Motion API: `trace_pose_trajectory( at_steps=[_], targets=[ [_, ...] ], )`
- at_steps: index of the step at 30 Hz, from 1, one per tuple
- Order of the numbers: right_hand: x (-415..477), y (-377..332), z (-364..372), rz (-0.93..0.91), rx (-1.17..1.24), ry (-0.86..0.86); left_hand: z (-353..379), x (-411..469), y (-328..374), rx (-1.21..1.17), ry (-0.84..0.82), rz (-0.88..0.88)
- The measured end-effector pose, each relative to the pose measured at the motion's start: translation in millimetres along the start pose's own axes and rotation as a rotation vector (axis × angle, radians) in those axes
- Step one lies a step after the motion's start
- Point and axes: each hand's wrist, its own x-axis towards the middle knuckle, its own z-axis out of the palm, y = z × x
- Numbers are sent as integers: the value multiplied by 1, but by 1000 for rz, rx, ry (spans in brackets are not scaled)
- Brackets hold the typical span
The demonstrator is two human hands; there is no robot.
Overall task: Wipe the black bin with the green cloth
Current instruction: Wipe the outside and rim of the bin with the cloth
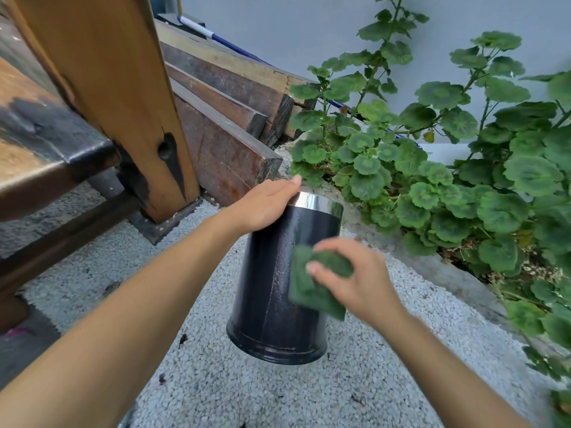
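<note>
One black bin (272, 288), one green cloth (312, 282), two hands. Left hand (265, 205) lies flat over the bin's chrome rim, fingers extended, gripping nothing visibly. Right hand (355, 279) pinches the cloth against the bin's side. Bin stands on gravel floor (185, 381), long axis near-vertical, top tilted away.

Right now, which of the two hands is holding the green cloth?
The right hand pinches the green cloth against the side of the black bin. The left hand holds no cloth; it rests on the bin's shiny top rim.
</note>
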Motion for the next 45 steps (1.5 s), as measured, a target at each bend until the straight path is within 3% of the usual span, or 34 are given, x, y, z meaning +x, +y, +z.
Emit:
trace_pose_trajectory(
  at_steps=[4,8,12,15,17,20,24,29,33,36,41,45],
  targets=[
    [-76,13,31,38,53,-192,-1,1,3,6,-22,-6],
    [-84,6,28,34,154,-203,-1,1,7,-95,-43,-39],
    [-18,-20,-6,16,171,44,-7,2,9,-186,-107,-56],
    [49,-42,-28,-49,71,300,-8,1,8,-332,-150,7],
    [82,-49,-31,-43,-56,351,-7,2,7,-385,-177,1],
    [93,-47,-22,-26,-242,297,-5,3,4,-363,-135,-66],
    [42,-33,3,-158,-288,185,-6,6,4,-242,-45,-36],
    [-60,-13,44,-180,-162,-128,-13,10,3,-161,-55,-74],
    [-82,-10,47,-132,-21,-155,-11,9,6,-162,-74,-65],
    [-48,-24,27,-14,29,-69,-8,8,6,-191,-97,-46],
    [61,-53,-7,-122,-103,346,-12,3,9,-440,-150,2],
    [88,-54,1,-128,-276,354,-17,-3,11,-548,-133,3]
  ],
)
